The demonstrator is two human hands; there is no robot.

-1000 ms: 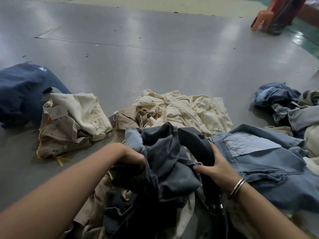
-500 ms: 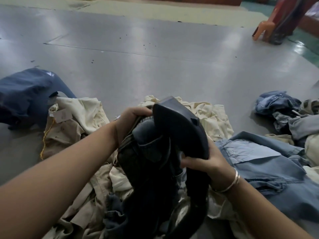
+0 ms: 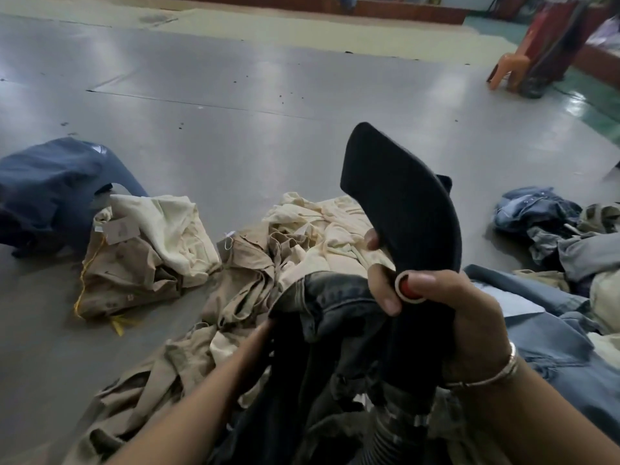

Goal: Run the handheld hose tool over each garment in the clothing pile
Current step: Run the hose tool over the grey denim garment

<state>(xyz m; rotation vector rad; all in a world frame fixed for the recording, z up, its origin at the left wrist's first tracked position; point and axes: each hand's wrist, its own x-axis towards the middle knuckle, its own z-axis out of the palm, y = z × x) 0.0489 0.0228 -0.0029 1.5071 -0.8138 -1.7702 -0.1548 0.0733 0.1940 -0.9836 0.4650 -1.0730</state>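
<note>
Right hand (image 3: pixel 446 310) grips the hose tool (image 3: pixel 402 209) at its neck, thumb on the red button (image 3: pixel 407 287), black head raised over the pile (image 3: pixel 255 263) on the floor (image 3: pixel 235 95); ribbed hose (image 3: pixel 396 437) trails below. Left hand (image 3: pixel 265 330) is buried in the dark jeans (image 3: pixel 335 297), so I cannot tell its grasp. Tool looks rigid and light, best held at that neck; jeans look heavy, limp and floppy, so take a thick fold or the waistband and pull flat.

no legible text, paper tag (image 3: pixel 121 229) on beige garment (image 3: pixel 134 273) too blurred
</note>
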